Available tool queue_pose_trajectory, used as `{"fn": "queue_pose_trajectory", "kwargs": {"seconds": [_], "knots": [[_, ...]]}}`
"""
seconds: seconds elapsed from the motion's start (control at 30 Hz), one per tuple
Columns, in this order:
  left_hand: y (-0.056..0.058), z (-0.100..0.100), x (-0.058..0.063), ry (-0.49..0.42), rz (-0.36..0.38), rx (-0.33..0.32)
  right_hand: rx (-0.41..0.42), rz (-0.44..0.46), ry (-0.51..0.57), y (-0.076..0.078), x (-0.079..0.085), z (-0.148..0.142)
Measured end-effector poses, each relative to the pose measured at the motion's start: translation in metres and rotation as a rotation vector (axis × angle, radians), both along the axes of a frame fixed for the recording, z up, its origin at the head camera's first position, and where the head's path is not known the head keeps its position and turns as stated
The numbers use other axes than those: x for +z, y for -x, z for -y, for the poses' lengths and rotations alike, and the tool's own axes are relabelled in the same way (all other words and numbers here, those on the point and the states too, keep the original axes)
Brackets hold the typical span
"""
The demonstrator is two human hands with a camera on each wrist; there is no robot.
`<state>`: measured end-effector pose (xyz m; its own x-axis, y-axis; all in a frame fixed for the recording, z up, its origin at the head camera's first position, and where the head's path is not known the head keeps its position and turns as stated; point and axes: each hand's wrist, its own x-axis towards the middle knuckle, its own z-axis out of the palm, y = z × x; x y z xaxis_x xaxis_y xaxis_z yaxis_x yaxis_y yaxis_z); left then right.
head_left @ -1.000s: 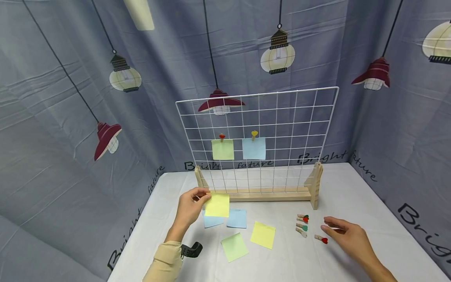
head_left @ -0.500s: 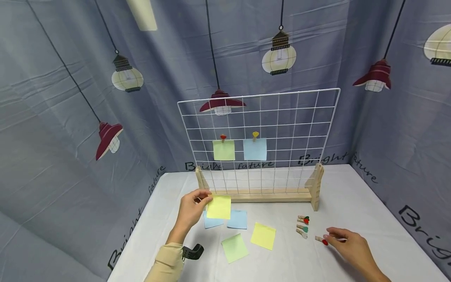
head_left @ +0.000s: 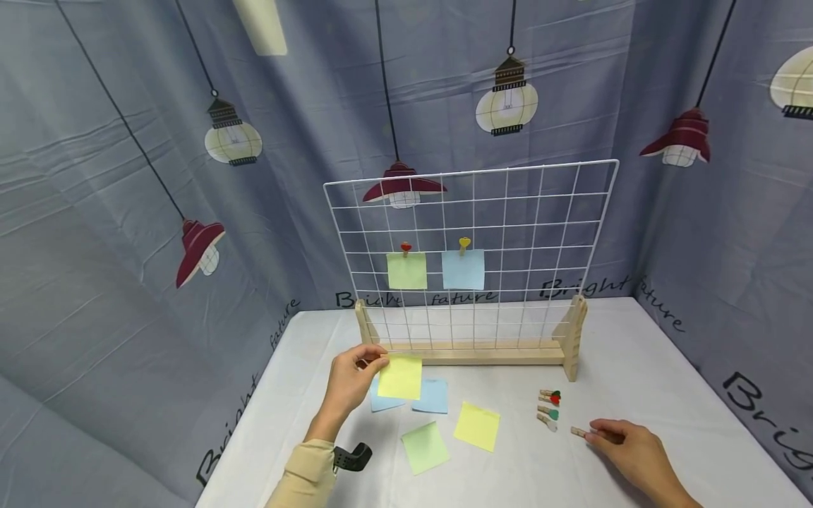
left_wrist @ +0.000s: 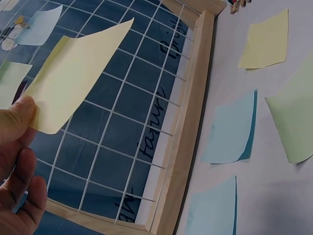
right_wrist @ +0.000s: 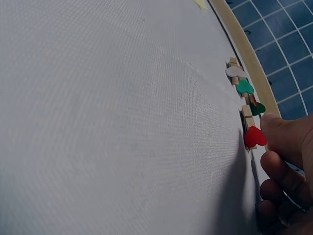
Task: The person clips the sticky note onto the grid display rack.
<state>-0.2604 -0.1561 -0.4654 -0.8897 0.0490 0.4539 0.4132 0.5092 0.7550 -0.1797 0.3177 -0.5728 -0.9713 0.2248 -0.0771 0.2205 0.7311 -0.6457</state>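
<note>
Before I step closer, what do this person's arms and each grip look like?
The left arm wears a pale beige sleeve ending near the wrist, with a black device on a dark strap by the cuff. The left grip is a hand without a glove. The right grip is ungloved too, and the visible right forearm shows no sleeve.

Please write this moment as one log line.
left hand: pinches yellow sticky note; right hand: at red heart clothespin, grip unclear; wire grid: green note, blue note clipped
</note>
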Motion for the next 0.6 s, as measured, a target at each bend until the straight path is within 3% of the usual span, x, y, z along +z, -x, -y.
{"fn": "queue_pose_trajectory", "kwargs": {"seconds": [0.6], "knots": [[-0.0005, -0.0074, 0.0027, 0.0, 0.021, -0.022, 0.029, -0.02, -0.046, 0.0001, -0.002, -0.0026]]}}
